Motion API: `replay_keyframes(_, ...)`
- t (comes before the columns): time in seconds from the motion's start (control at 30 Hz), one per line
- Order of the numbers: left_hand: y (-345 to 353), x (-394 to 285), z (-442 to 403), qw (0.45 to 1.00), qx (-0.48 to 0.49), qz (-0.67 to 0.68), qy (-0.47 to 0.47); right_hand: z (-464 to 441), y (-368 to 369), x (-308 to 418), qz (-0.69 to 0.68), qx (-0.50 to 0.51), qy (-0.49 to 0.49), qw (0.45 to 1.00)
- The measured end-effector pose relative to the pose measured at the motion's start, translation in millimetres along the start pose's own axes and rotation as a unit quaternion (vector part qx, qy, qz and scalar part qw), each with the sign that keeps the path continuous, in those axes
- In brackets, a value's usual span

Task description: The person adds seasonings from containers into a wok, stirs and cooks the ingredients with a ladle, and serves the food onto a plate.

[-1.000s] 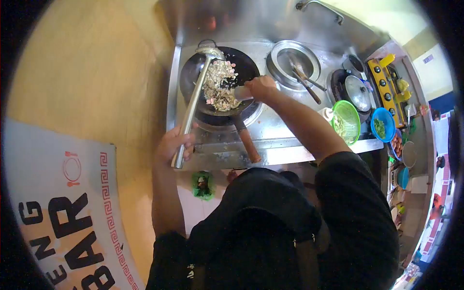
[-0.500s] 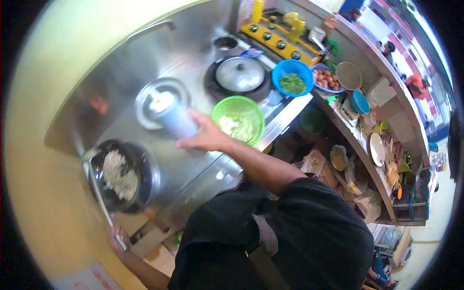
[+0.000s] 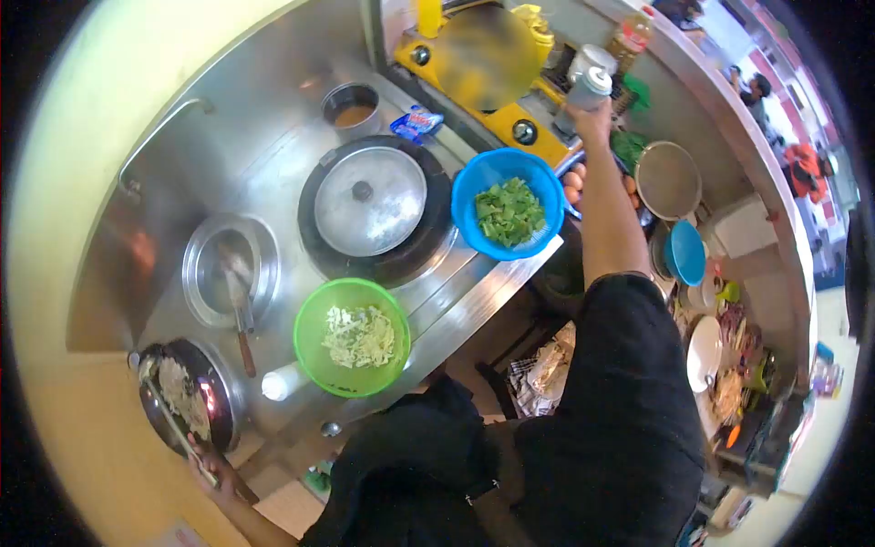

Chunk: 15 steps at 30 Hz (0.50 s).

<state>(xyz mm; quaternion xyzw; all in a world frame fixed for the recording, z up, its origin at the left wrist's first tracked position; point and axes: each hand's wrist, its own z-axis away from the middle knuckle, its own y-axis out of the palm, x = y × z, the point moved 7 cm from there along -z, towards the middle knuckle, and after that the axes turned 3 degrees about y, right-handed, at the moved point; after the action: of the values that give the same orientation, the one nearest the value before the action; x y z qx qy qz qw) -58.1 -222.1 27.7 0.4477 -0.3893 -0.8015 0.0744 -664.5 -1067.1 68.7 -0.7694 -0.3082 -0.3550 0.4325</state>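
Observation:
At the lower left, my left hand (image 3: 214, 471) grips the handle of a long metal ladle (image 3: 174, 424). The ladle's head rests at the edge of a dark wok (image 3: 217, 401) that holds pale chopped food (image 3: 182, 394). My right hand (image 3: 591, 118) is stretched out to the upper right, closed around a clear bottle with a whitish cap (image 3: 597, 82). It is beside the yellow stove (image 3: 547, 141), above the brown eggs (image 3: 573, 182) and near a red-capped bottle (image 3: 632, 38).
A green bowl (image 3: 312, 365) of shredded vegetable, a blue bowl (image 3: 465, 205) of chopped greens and a lidded pan (image 3: 369, 214) stand on the steel counter. Left of them is a metal pot (image 3: 196, 296) with utensils. People (image 3: 807, 173) appear beyond the ledge at the far right.
My right hand has carried the bottle from over the wok, across the counter, to the yellow stove. The view has turned right. My left hand keeps its hold on the ladle.

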Motion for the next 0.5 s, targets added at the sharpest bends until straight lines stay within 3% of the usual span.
replay_keyframes(0.03,14,8,-4,0.995,0.090,-0.022,-0.034,-5,3,-13,0.090,0.048,0.004,0.995)
replay_keyframes(0.07,11,7,-3,0.996,0.075,-0.029,-0.038,-37,22,-59,0.209,-0.004,-0.176,0.962)
replay_keyframes(0.1,11,11,-1,0.998,0.049,-0.017,-0.038,-39,33,-63,0.220,0.011,-0.179,0.959)
replay_keyframes(0.2,0,6,7,0.999,-0.006,0.038,-0.033,-52,45,-77,0.148,0.036,-0.164,0.975)
replay_keyframes(0.3,7,0,15,0.998,-0.063,-0.015,0.013,-62,52,-78,0.095,0.033,-0.173,0.980)
replay_keyframes(0.33,2,-4,14,0.997,-0.072,-0.014,0.029,-63,56,-74,0.031,0.088,-0.158,0.983)
replay_keyframes(0.37,-6,-7,13,0.997,-0.057,-0.042,0.025,-64,57,-68,0.118,0.093,-0.160,0.976)
replay_keyframes(0.43,-9,-14,20,0.996,-0.046,-0.073,0.026,-58,52,-89,-0.061,0.060,-0.128,0.988)
replay_keyframes(0.5,-10,-15,22,0.999,-0.038,-0.023,0.002,9,17,-21,0.003,0.009,-0.017,1.000)
